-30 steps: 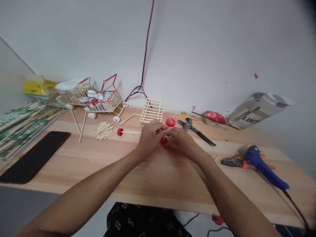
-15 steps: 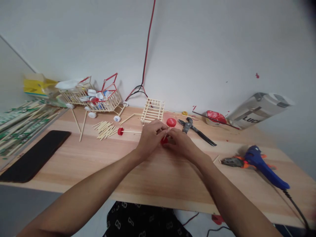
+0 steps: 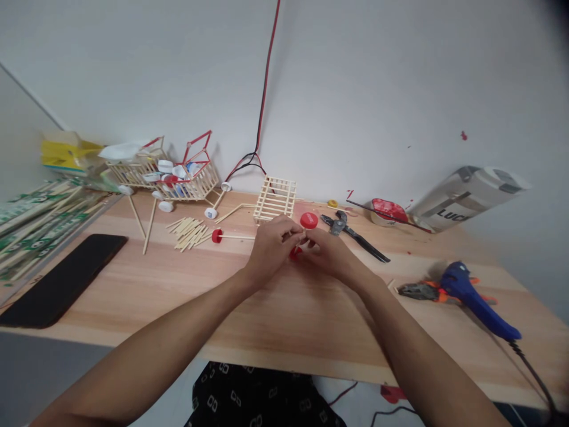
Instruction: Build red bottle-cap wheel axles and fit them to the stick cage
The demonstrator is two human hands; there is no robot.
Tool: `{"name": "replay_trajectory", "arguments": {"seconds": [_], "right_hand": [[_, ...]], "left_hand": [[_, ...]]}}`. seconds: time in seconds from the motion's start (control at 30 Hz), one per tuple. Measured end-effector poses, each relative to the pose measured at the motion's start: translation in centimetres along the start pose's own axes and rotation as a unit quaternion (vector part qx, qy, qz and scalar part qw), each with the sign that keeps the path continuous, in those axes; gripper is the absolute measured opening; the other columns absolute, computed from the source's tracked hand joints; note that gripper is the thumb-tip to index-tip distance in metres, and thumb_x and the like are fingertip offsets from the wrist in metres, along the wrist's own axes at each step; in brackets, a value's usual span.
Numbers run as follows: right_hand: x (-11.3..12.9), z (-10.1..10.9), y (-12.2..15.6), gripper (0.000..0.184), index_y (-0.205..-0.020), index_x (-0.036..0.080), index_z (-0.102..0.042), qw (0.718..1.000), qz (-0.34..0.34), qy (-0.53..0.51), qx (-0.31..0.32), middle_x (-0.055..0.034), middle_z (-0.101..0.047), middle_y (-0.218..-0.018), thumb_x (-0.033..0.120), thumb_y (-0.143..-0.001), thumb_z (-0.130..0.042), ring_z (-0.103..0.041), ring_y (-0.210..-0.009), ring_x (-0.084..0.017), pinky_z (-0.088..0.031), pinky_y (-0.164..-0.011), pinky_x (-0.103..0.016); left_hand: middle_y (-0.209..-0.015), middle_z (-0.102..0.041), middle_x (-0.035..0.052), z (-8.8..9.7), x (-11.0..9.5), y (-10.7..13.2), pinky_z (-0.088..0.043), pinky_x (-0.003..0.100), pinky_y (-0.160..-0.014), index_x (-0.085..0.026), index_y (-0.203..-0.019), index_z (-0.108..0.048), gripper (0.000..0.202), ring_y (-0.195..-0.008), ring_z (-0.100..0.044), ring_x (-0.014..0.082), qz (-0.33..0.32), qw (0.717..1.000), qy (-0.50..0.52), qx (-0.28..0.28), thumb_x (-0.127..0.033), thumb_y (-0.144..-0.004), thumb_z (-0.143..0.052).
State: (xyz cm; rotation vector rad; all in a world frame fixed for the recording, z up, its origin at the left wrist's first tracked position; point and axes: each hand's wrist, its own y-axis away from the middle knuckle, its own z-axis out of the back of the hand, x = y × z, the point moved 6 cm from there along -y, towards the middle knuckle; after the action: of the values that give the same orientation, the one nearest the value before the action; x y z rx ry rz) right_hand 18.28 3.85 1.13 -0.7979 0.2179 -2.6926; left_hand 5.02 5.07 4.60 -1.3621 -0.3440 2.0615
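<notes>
My left hand (image 3: 274, 244) and my right hand (image 3: 326, 249) meet over the middle of the table, thumbs and fingertips pinched close together. Between them is a thin light stick, mostly covered by fingers, with a red bottle cap (image 3: 309, 220) at its far end and a second red cap (image 3: 296, 253) at its near end, partly hidden. Just behind my left hand stands a small slatted wooden basket (image 3: 275, 200). Left of that hand lies another stick with a red cap (image 3: 217, 236) on its end.
Short sticks (image 3: 191, 233) lie in a pile to the left, near two stick-built carts (image 3: 195, 182) with bottle-cap wheels. A black phone (image 3: 64, 280) is at the front left. Pincers (image 3: 355, 236), a red paint cup (image 3: 387, 212) and a blue glue gun (image 3: 480, 302) with cord are right.
My right hand's fingertips have drawn in tighter against my left fingertips, covering more of the stick. The caps and my left hand have hardly moved.
</notes>
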Motion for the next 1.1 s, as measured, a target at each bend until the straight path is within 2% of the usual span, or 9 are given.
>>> {"name": "replay_trajectory", "arguments": {"seconds": [0.13,0.27,0.57,1.1], "right_hand": [[0.8,1.4,0.1,0.009,-0.087,0.020,-0.065,0.999,0.003,-0.037,-0.014,-0.0015,-0.066,-0.085,0.019,-0.078,-0.066,-0.057,-0.073,-0.013,-0.042,-0.066,-0.024],[1.5,1.4,0.3,0.011,-0.079,0.020,-0.068,0.997,0.033,-0.072,-0.006,0.0002,-0.067,-0.078,0.015,-0.083,-0.060,-0.058,-0.071,-0.012,-0.041,-0.067,-0.023],[1.1,1.2,0.1,0.014,-0.072,0.020,-0.067,0.996,0.062,-0.029,-0.051,0.0004,-0.066,-0.071,0.019,-0.085,-0.061,-0.055,-0.065,-0.012,-0.038,-0.062,-0.022],[1.2,1.0,0.0,0.019,-0.070,0.020,-0.067,0.997,0.063,-0.012,-0.042,-0.0004,-0.065,-0.069,0.021,-0.087,-0.058,-0.054,-0.063,-0.012,-0.036,-0.060,-0.023]], "left_hand": [[-0.071,-0.061,-0.0007,0.0,-0.1,0.0,-0.041,0.024,-0.065,-0.017,-0.069,-0.065,0.014,-0.070,-0.054,0.0119,-0.001,1.000,-0.002,0.002,-0.013,-0.082,-0.061],[-0.071,-0.061,-0.0005,-0.1,-0.1,0.1,-0.041,0.024,-0.066,-0.016,-0.069,-0.064,0.014,-0.071,-0.054,0.0121,0.001,1.000,0.004,0.002,-0.012,-0.082,-0.061],[-0.073,-0.061,-0.0002,0.0,-0.4,0.2,-0.041,0.025,-0.068,-0.017,-0.072,-0.065,0.013,-0.073,-0.055,0.0123,-0.010,1.000,0.005,0.001,-0.010,-0.082,-0.061],[-0.072,-0.062,-0.0003,0.0,-0.1,0.3,-0.042,0.026,-0.067,-0.018,-0.070,-0.065,0.014,-0.071,-0.054,0.0125,-0.002,1.000,0.000,-0.006,-0.012,-0.082,-0.061]]}}
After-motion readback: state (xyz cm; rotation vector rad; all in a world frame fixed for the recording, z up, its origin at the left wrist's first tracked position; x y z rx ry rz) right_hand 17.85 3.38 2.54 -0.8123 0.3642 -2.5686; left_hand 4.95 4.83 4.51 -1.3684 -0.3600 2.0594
